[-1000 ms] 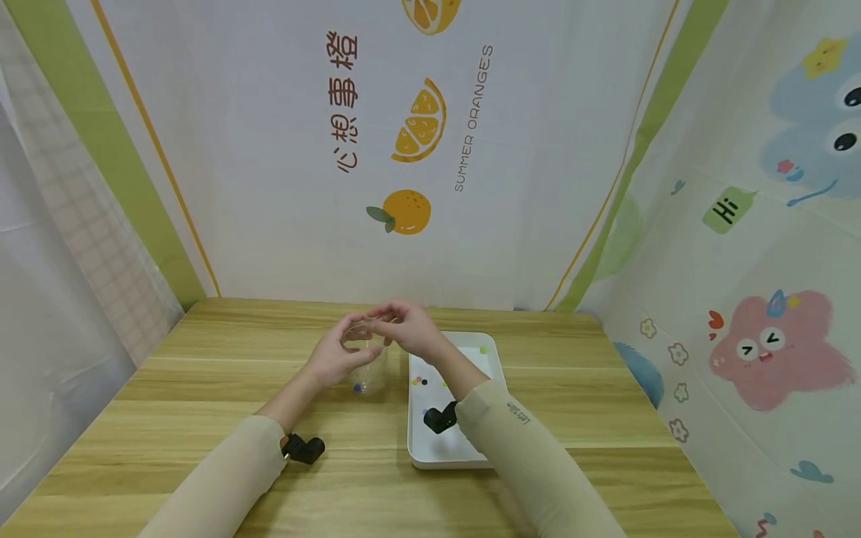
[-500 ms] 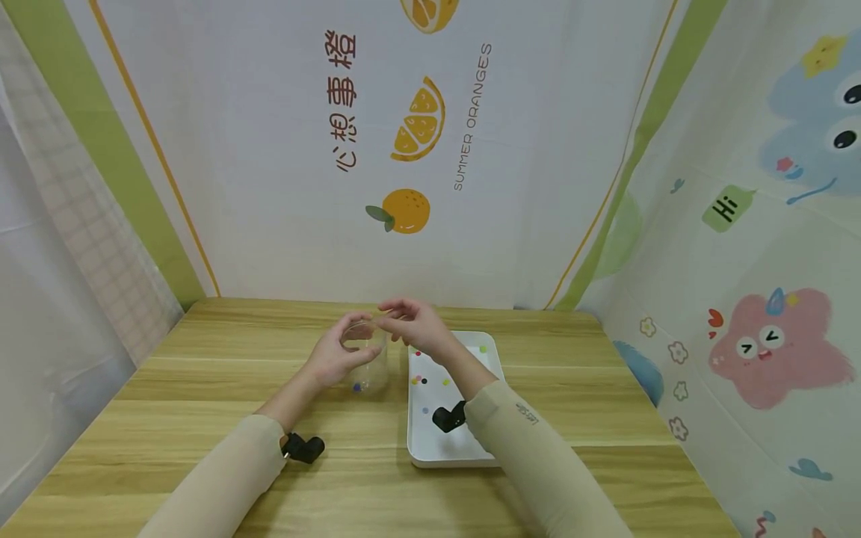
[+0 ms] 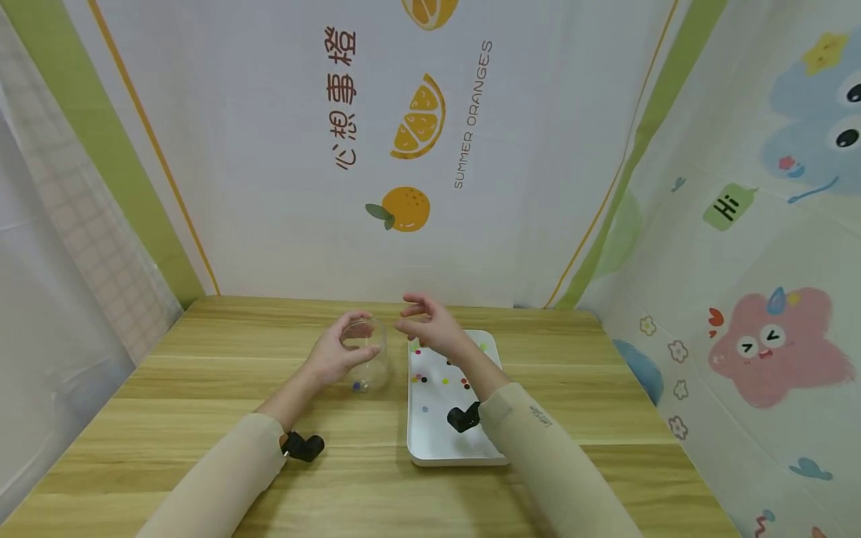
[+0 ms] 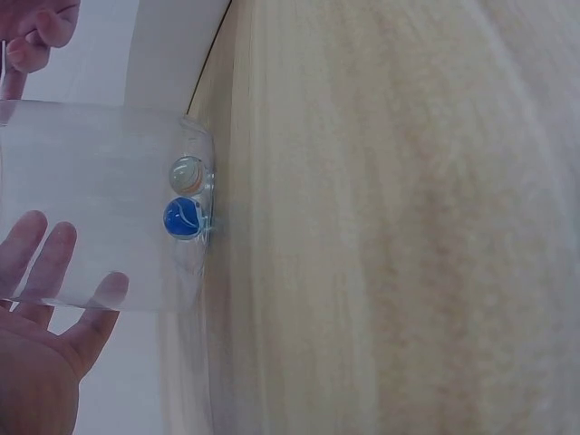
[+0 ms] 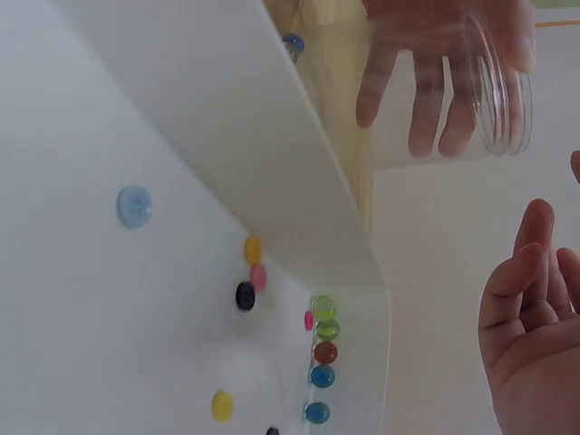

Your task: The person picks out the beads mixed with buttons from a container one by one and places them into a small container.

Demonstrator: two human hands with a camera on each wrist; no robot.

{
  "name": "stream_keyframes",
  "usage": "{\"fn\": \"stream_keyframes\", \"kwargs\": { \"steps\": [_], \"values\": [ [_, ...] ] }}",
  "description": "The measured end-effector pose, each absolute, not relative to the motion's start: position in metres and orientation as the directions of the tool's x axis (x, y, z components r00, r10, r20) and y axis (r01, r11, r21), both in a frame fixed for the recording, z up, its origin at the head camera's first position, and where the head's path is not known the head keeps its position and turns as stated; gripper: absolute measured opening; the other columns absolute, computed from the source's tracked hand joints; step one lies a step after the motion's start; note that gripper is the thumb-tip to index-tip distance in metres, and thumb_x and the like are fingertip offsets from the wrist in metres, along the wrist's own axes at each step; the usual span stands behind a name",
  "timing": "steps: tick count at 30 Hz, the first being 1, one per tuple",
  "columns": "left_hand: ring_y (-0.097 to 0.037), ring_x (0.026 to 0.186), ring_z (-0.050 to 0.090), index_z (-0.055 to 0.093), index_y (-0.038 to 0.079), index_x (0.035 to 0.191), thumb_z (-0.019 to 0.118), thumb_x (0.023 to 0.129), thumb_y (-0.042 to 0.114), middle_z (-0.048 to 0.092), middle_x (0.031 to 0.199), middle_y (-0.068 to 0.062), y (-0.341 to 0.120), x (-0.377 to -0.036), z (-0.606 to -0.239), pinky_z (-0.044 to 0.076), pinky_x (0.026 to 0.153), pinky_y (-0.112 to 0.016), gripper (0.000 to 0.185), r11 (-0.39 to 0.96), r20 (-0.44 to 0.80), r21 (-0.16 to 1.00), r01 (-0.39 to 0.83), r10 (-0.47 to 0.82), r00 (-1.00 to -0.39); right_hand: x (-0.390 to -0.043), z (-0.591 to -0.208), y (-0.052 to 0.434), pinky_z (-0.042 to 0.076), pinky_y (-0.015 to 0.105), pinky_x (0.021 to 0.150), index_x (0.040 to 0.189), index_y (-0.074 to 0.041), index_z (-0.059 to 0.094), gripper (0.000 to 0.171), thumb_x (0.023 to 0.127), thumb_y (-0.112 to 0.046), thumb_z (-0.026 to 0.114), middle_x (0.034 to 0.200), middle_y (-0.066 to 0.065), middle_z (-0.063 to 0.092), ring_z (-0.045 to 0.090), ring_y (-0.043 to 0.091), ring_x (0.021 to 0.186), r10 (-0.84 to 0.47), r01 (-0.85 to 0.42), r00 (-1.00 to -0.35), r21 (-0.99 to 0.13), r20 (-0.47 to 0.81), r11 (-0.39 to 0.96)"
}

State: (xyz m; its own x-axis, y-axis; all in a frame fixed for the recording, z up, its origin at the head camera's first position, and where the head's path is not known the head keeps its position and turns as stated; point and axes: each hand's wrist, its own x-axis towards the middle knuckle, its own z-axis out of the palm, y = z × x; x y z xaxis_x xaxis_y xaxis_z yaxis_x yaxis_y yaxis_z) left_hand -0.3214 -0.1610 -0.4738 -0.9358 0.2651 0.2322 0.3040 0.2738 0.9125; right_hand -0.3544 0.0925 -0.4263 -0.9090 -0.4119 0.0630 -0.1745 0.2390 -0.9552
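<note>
a: holding the jar (image 3: 368, 359) upright on the table (image 3: 202, 388), the left hand (image 3: 334, 357) curls round it; a careless knock from the right hand (image 3: 430, 329) could tip it, i reckon.
b: its fingers are spread and empty now, off the rim and over the tray (image 3: 437, 441).

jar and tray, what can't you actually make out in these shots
- Head view: the beads in the clear jar are too small to count; the left hand covers its near side.
- Left wrist view: the jar's mouth is cut off by the left edge; only two marbles show.
- Right wrist view: the white tray runs past the frame, so its full contents stay unseen; the right hand is cropped at the edge.
</note>
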Motion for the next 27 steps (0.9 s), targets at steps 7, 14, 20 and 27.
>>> {"fn": "stream_keyframes", "kwargs": {
  "steps": [7,14,20,27],
  "values": [
    [-0.047,0.145,0.057,0.047,0.009,0.157,0.079,0.099,0.017,0.058,0.155,-0.028,-0.160,-0.320,-0.474,0.054,0.117,-0.061,0.067,0.268,0.223,0.917,0.295,0.268,-0.937,-0.356,-0.438,0.109,0.059,0.046,0.085,0.159,-0.019,0.052,0.067,0.099,-0.027,0.082,0.151,0.013,0.061,0.070,0.046,0.115,-0.402,-0.156,-0.915,-0.945,0.029,0.287],
    [-0.046,0.144,0.058,0.047,0.007,0.158,0.079,0.100,0.018,0.059,0.154,-0.027,-0.160,-0.321,-0.475,0.057,0.114,-0.056,0.067,0.291,0.229,0.907,0.303,0.262,-0.937,-0.358,-0.447,0.125,0.057,0.036,0.084,0.161,-0.019,0.052,0.070,0.098,-0.025,0.082,0.153,0.012,0.061,0.072,0.032,0.118,-0.369,-0.137,-0.929,-0.935,0.008,0.326],
    [-0.045,0.144,0.058,0.047,0.007,0.157,0.080,0.099,0.016,0.059,0.154,-0.027,-0.160,-0.322,-0.475,0.057,0.114,-0.056,0.067,0.288,0.229,0.909,0.300,0.257,-0.939,-0.359,-0.450,0.136,0.059,0.047,0.103,0.161,-0.019,0.052,0.073,0.096,-0.024,0.085,0.157,0.018,0.057,0.064,0.031,0.129,-0.342,-0.121,-0.940,-0.922,-0.013,0.369],
    [-0.044,0.143,0.059,0.049,0.009,0.157,0.081,0.098,0.016,0.061,0.152,-0.025,-0.160,-0.323,-0.475,0.058,0.113,-0.057,0.067,0.284,0.233,0.910,0.302,0.252,-0.939,-0.359,-0.454,0.145,0.061,0.043,0.102,0.158,-0.017,0.054,0.069,0.097,-0.019,0.084,0.157,0.020,0.057,0.064,0.031,0.128,-0.303,-0.116,-0.952,-0.873,-0.038,0.474]
  ]
}}
